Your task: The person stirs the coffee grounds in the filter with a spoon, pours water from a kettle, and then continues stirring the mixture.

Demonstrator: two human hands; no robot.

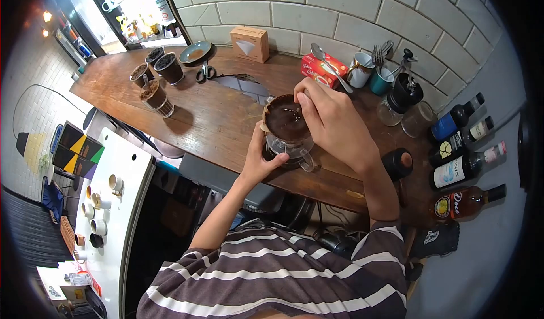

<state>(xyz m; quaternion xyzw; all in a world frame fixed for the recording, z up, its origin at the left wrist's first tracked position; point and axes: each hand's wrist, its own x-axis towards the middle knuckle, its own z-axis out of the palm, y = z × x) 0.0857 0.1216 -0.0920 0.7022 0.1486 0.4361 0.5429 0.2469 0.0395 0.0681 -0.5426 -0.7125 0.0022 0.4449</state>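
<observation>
A paper filter [265, 127] full of dark, wet coffee grounds [281, 118] sits in a clear glass coffee dripper [281, 147] at the table's front edge. A clear handle [306, 161] juts out on its near right side. My left hand [262, 159] is wrapped around the dripper's left side, thumb in front. Over the right rim, my right hand [331, 118] is closed in a pinch, its fingertips at the grounds. Whatever those fingers hold, if anything, is hidden. The vessel's lower part is partly covered by my left thumb.
Cups of grounds [155, 99], scissors [205, 73] and a blue plate [195, 52] stand left on the wooden table [226, 132]. Behind are a filter box [250, 44], a red box [324, 67] with a spoon, and mugs [360, 69]. A grinder [403, 95] and several bottles [453, 171] stand right.
</observation>
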